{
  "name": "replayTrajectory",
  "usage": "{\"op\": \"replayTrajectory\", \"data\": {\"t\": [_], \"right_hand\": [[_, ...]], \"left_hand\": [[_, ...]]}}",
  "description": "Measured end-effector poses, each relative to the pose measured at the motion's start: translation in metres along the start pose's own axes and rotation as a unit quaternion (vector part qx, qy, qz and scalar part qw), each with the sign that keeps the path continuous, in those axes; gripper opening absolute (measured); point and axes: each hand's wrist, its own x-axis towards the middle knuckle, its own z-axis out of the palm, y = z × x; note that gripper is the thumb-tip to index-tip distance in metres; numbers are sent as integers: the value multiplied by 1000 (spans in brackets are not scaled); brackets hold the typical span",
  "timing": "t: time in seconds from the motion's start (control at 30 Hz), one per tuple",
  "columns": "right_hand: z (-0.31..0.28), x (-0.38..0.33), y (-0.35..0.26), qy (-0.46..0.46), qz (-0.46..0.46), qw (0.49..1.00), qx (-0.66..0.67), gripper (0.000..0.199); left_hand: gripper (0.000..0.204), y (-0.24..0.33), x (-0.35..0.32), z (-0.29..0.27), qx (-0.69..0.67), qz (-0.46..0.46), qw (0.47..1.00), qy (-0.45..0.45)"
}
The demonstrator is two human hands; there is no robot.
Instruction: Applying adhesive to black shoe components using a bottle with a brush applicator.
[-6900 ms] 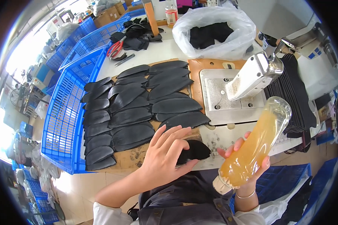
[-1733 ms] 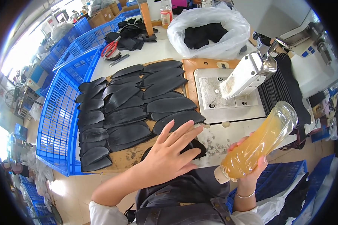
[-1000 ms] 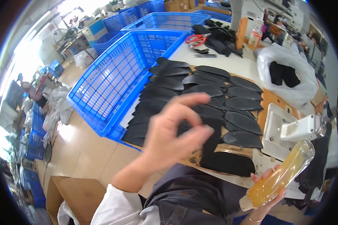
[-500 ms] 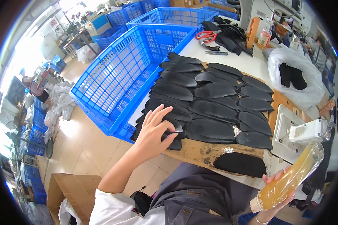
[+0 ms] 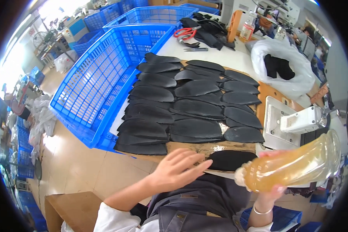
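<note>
My right hand [image 5: 272,195] is wrapped round a clear plastic bottle [image 5: 294,164] of amber liquid. The bottle lies tilted, its pale nozzle end [image 5: 241,177] pointing left and down near the board's front edge. My left hand [image 5: 181,170] hovers with its fingers stretched out and nothing in them, just left of a single black oval pad [image 5: 232,159]. Beyond it, overlapping rows of black, leaf-shaped pads [image 5: 199,129] cover a brown board [image 5: 189,149] on the table. Part of my right hand is hidden behind the bottle.
Left of the pads stands a large blue plastic crate [image 5: 98,129]. Red-handled scissors [image 5: 186,34] and black scraps [image 5: 212,34] lie at the back. A white plastic bag [image 5: 259,58] with black pieces sits at the right, above a white machine arm [image 5: 303,120]. A cardboard box [image 5: 75,208] is at lower left.
My left hand has come off the left-hand pads and moved right and nearer me, its pinch opened. The bottle has tipped closer to level. The whole view has shifted somewhat.
</note>
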Motion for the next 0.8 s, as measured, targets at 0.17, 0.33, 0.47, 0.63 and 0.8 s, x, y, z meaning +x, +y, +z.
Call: {"op": "replayTrajectory", "data": {"t": [0.17,0.33,0.47,0.63,0.8], "right_hand": [[32,17,-4,-162,43,971,-170,85],[52,32,-9,-286,-27,899,-329,74],[50,33,-10,-259,-2,909,-327,67],[33,33,-16,-214,-27,874,-436,61],[-23,8,-11,-73,-97,912,-391,62]], "left_hand": [[36,-2,-12,27,5,24,999,22],[28,1,-8,24,-12,18,998,64],[25,-3,-13,32,1,21,998,56],[25,-3,-6,33,37,48,996,69],[26,-3,-8,37,51,40,994,84]]}}
